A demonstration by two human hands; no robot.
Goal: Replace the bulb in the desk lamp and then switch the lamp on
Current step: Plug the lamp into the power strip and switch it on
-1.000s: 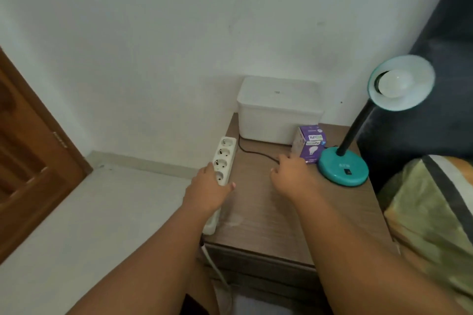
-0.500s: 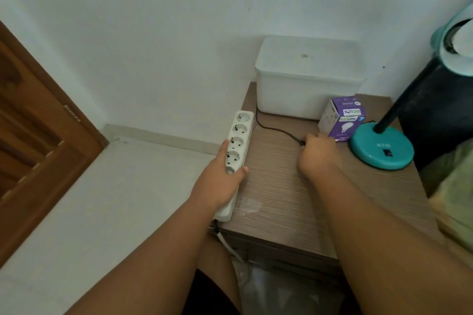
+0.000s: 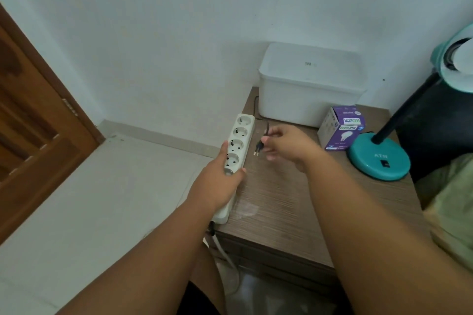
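A teal desk lamp stands at the right of the wooden bedside table (image 3: 276, 202); its round base (image 3: 378, 161) carries a black switch, and its shade with a white bulb (image 3: 458, 59) is cut off by the frame edge. A purple bulb box (image 3: 341, 128) stands beside the base. My right hand (image 3: 289, 147) pinches the lamp's black two-pin plug (image 3: 258, 147) just above the table, pins pointing down-left. My left hand (image 3: 217, 184) grips the white power strip (image 3: 239, 146) lying along the table's left edge.
A white lidded plastic box (image 3: 309, 87) sits at the back against the wall. A wooden door (image 3: 33, 120) is at the left, pale floor below it. A green patterned cloth (image 3: 453, 202) lies at the right edge.
My right hand has lifted the plug off the table and brought it left toward the power strip. My left hand stays on the strip. The view has moved closer.
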